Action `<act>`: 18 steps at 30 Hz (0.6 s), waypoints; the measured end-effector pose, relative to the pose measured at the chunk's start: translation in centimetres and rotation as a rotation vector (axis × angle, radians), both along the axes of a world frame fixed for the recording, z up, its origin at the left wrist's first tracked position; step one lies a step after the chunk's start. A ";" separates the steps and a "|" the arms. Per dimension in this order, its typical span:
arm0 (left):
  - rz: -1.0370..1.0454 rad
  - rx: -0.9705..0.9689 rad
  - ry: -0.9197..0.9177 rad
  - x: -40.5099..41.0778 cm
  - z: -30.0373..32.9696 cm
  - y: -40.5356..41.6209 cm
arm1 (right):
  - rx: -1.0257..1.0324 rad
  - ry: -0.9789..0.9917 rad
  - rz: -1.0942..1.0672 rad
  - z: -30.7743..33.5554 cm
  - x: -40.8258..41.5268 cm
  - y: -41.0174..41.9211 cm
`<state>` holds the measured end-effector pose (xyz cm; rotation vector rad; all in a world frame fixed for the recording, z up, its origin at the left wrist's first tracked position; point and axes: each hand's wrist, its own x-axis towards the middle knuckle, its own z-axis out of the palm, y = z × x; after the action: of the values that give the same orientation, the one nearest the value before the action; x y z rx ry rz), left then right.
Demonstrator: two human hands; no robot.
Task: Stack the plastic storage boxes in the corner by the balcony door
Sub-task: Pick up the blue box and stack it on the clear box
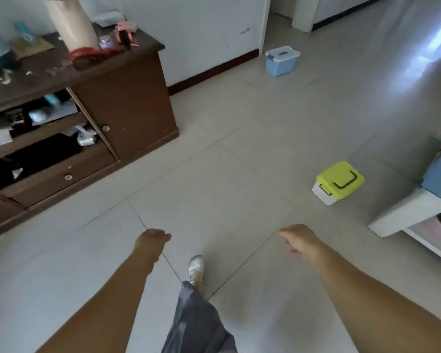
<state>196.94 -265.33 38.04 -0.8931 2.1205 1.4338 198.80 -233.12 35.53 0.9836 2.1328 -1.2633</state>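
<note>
The green-lidded storage box sits on the tiled floor, ahead and to the right of the right hand, close beside the white bed frame. The blue storage box stands much farther ahead of both hands, near the wall's dark skirting board and a doorway. Neither box is touched; they lie well apart from each other.

Both grips are empty. The left hand hangs loosely curled, holding nothing; the right hand is likewise loosely curled and free. A white shoe steps forward between them.

The risks, as I judge them: lifting the green box by its folded black handle may let it swing, or the lid may pop if the latches are not fastened, which I cannot tell from here. The bed frame crowds the box, so a reach could knock a knuckle or shin. The smooth floor looks slippery. The brown cabinet, to the left of the left hand, juts into the walkway.
</note>
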 end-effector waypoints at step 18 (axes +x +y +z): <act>-0.295 0.058 -0.103 -47.5 -0.7 10.2 | -0.068 -0.057 -0.303 -0.5 -40.4 6.6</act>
<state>149.48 -255.17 37.35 -0.5897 2.0241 1.2634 158.35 -226.51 35.06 1.3335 1.9351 -1.4177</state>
